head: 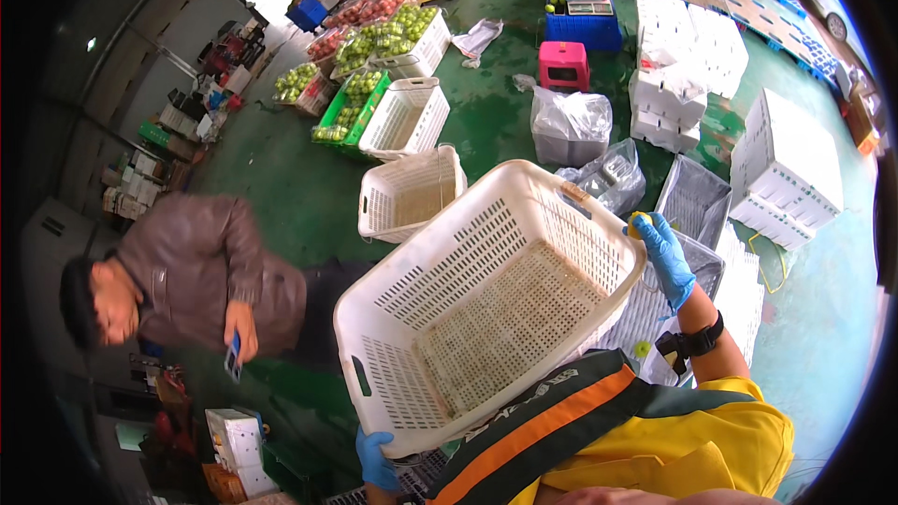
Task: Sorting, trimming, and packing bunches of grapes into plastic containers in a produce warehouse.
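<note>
A large white plastic crate [484, 308], slotted and stained inside, is tilted in front of my body with its open side toward me. My left hand [377, 459], in a blue glove, grips its lower left corner. In a blue glove too, my right hand [666, 259] is at the crate's right end, with a small yellow object [640, 224], possibly a fruit, between thumb and fingers. It looks pressed against the rim; the contact is partly hidden. Below that hand lies a lined grey crate [621, 315] with a green fruit [642, 348] by it.
A person [210, 280] holding a phone [233, 358] stands close at the left. Empty white crates [409, 200] and crates of packed green fruit [403, 35] sit beyond. A pink stool [564, 64], a bagged container [572, 123] and white foam boxes [786, 168] occupy the floor.
</note>
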Available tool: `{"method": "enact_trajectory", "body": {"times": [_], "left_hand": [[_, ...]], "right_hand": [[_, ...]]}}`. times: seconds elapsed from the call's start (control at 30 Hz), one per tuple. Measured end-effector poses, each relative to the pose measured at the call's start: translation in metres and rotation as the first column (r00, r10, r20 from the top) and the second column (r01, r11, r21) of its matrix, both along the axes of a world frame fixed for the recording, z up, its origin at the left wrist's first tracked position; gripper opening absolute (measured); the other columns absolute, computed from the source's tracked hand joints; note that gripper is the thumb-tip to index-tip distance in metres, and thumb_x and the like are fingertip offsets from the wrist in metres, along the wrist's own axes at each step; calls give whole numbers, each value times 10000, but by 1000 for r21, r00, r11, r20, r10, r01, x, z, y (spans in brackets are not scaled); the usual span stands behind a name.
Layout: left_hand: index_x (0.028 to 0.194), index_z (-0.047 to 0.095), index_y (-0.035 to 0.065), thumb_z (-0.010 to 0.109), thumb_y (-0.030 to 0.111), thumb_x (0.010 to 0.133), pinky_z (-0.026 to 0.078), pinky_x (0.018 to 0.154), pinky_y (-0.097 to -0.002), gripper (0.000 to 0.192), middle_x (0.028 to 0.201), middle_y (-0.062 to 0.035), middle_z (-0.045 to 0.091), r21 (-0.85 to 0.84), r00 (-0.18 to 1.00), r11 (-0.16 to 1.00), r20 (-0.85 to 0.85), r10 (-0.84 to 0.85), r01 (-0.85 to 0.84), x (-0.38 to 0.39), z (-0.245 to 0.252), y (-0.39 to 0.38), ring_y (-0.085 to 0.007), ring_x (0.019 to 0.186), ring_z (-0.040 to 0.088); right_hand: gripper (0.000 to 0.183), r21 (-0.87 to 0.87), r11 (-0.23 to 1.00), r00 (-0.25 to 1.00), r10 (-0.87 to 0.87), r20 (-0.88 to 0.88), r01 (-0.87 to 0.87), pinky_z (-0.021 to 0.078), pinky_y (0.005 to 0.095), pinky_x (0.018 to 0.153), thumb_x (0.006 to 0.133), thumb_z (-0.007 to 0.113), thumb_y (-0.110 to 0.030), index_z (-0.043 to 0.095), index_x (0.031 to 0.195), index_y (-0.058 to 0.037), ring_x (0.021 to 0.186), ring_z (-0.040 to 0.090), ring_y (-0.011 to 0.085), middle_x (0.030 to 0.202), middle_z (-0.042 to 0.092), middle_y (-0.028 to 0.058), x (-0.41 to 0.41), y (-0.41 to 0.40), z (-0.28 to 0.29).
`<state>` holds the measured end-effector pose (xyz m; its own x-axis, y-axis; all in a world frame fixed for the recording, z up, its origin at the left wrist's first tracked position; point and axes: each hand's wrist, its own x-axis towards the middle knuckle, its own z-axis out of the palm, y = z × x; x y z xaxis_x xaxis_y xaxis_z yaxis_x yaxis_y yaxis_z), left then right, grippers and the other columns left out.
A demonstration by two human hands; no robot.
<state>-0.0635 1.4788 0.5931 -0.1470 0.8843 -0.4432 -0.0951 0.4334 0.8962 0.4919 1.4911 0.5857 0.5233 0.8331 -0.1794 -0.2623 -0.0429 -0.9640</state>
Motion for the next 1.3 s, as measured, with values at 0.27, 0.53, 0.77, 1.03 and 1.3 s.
{"method": "enact_trajectory", "body": {"times": [0.27, 0.53, 0.77, 1.03, 1.3], "left_hand": [[1168, 430, -74, 483, 3, 530, 507, 812, -371, 645, 1047, -204, 571, -30, 995, 998, 79, -54, 56, 38, 11, 115, -319, 916, 594], [1177, 422, -68, 460, 6, 529, 504, 830, -404, 653, 1066, -219, 558, -18, 981, 991, 143, -129, 133, 37, -2, 254, -344, 921, 593], [1164, 411, -81, 453, 8, 525, 517, 804, -410, 646, 1051, -233, 551, 21, 971, 984, 162, -176, 174, 44, 16, 365, -354, 904, 595], [1173, 421, -68, 478, 18, 543, 501, 798, -374, 638, 1028, -198, 560, -46, 972, 977, 119, -203, 210, 68, -4, 474, -315, 890, 588], [1148, 448, -68, 496, 35, 561, 484, 807, -358, 597, 1018, -188, 567, -88, 967, 963, 33, -254, 256, 173, -10, 600, -296, 889, 582]], "right_hand": [[316, -64, 989, 989, -137, -48, 134, 375, 249, 856, 887, 554, -314, 522, 1025, -31, 912, 521, 127, 937, 568, 55, 17, 53, 0], [374, -62, 983, 983, -165, 76, 170, 405, 267, 825, 886, 523, -417, 513, 1047, -80, 897, 519, 121, 970, 565, 52, 18, 158, 0], [344, -17, 979, 977, -200, 71, 201, 399, 258, 835, 892, 525, -383, 513, 1043, -74, 898, 514, 112, 963, 570, 43, 2, 251, 24], [307, -37, 963, 962, -264, 74, 267, 356, 224, 853, 888, 548, -332, 522, 999, -47, 884, 500, 95, 913, 561, 31, 41, 343, 47], [353, -92, 927, 932, -358, 59, 363, 373, 246, 855, 879, 560, -343, 523, 1042, -32, 895, 522, 126, 938, 578, 51, 134, 433, 20]]}}
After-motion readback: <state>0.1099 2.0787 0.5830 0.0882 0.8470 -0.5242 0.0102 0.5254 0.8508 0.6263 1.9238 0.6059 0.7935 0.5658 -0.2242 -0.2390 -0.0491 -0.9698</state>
